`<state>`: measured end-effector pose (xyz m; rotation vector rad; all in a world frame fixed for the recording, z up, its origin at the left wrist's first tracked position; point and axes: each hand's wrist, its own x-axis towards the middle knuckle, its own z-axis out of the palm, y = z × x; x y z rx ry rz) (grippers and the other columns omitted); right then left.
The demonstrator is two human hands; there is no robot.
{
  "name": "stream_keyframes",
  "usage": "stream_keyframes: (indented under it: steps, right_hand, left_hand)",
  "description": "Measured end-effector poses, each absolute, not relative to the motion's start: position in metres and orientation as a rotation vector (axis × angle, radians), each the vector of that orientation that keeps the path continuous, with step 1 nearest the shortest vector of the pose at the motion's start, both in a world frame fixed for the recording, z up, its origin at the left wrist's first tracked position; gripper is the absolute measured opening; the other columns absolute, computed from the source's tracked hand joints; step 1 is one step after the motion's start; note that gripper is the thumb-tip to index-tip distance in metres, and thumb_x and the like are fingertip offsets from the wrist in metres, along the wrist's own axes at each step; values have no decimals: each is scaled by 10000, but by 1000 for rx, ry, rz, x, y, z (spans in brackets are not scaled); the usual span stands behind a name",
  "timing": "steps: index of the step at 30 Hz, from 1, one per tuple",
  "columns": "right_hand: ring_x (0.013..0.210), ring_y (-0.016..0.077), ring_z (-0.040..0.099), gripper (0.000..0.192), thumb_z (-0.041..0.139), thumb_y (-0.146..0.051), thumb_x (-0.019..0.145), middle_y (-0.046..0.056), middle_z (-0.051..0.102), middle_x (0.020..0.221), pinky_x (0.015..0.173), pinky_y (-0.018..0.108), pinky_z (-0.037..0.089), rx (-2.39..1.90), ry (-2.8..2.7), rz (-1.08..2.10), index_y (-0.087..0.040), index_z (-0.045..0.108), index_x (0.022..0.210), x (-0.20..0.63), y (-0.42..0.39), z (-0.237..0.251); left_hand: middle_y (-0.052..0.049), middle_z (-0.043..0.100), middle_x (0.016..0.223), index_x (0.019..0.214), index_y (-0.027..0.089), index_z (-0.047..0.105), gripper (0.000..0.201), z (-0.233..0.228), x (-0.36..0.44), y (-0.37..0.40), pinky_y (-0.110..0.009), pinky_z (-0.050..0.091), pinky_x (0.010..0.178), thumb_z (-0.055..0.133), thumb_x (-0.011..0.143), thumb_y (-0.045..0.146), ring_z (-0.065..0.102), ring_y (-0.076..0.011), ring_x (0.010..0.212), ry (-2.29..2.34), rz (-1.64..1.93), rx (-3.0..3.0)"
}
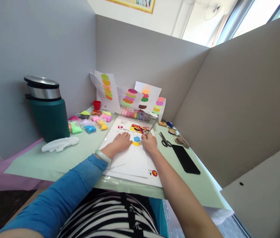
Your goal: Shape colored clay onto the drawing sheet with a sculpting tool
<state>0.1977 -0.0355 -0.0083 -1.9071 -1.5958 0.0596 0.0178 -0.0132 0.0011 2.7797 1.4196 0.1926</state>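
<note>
My left hand point(121, 141) lies flat with fingers spread on a white sheet of paper point(130, 160), beside a blue and yellow lump of clay point(136, 140). My right hand point(150, 141) grips a thin metal tool point(152, 128) whose tip touches the clay. The tool slants up and to the right. A blue sleeve and a pale green bangle point(102, 155) cover my left forearm and wrist.
Scissors point(165, 140) and a black phone point(186, 159) lie to the right. Several clay packets point(90, 122) and a red cup point(96, 104) sit at the left, near a green bin point(48, 109) and a white glove point(60, 144). Painted colour sheets point(130, 96) lean on the back partition.
</note>
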Motion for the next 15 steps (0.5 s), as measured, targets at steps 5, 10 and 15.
stream_keyframes:
  steps: [5, 10, 15]
  right_hand:
    - [795, 156, 600, 265, 404, -345, 847, 37, 668, 800, 697, 218, 375, -1840, -1656, 92, -195, 619, 813, 194, -34, -13]
    - [803, 168, 599, 264, 413, -349, 847, 52, 669, 809, 701, 228, 376, -1902, -1670, 55, -192, 625, 846, 195, -35, -11]
    - [820, 156, 600, 257, 408, -328, 852, 42, 667, 817, 730, 218, 381, -1852, -1669, 84, -194, 625, 826, 196, -36, -10]
  left_hand:
    - [-151, 352, 1406, 1299, 109, 380, 471, -1, 18, -11, -416, 236, 1048, 270, 923, 369, 270, -242, 1316, 1417, 193, 2798]
    - [-157, 359, 1399, 1295, 106, 383, 469, -2, 17, -11, -415, 236, 1046, 273, 922, 369, 274, -243, 1313, 1404, 207, 2803]
    - [-155, 355, 1402, 1288, 118, 387, 461, -2, 17, -10, -421, 232, 1046, 285, 918, 373, 272, -244, 1315, 1401, 210, 2792]
